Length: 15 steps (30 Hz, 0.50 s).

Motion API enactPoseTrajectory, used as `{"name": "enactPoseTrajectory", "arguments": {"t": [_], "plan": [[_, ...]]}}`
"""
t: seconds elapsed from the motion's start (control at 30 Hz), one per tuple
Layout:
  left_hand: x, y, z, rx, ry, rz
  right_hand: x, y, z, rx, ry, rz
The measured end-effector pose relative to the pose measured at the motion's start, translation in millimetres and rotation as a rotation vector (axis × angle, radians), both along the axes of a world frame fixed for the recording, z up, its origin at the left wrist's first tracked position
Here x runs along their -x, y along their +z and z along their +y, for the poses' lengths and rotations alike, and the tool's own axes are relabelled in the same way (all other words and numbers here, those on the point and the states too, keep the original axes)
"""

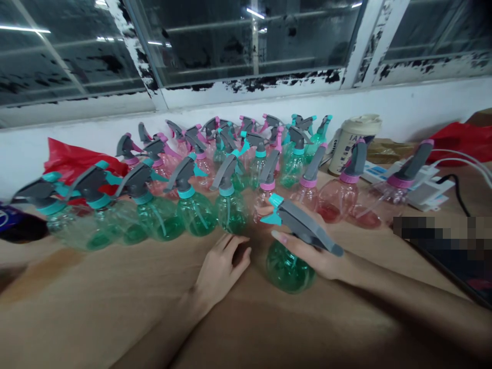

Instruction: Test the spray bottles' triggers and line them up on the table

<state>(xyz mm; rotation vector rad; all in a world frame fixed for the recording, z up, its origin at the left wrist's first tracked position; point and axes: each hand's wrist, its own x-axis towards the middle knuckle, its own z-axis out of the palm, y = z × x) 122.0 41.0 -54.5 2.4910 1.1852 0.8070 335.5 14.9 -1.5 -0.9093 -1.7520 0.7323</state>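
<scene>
My right hand (319,253) is wrapped round the neck of a green spray bottle (290,269) with a grey and teal trigger head. The bottle tilts a little, and its nozzle points to the left. My left hand (223,264) rests near the table surface, loosely curved, with a gap between thumb and fingers and nothing in it. Just beyond it stands a row of green spray bottles (196,212), with pink spray bottles (338,197) continuing the row on the right. Part of the neck of the held bottle is hidden by my fingers.
More pink and green spray bottles (259,166) crowd behind the front row. A paper cup (351,146), a white power strip (426,192) with cables and a red bag (467,143) are at the right. A dark screen (442,256) lies nearer. Red plastic (79,159) sits far left.
</scene>
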Motion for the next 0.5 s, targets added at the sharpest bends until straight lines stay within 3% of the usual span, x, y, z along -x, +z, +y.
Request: {"name": "enactPoseTrajectory", "arguments": {"t": [0.5], "plan": [[1.3,-4.0,-1.9,-0.03,0.003,0.001,-3.0,-1.5,-2.1,0.071,0.063,0.012]]}}
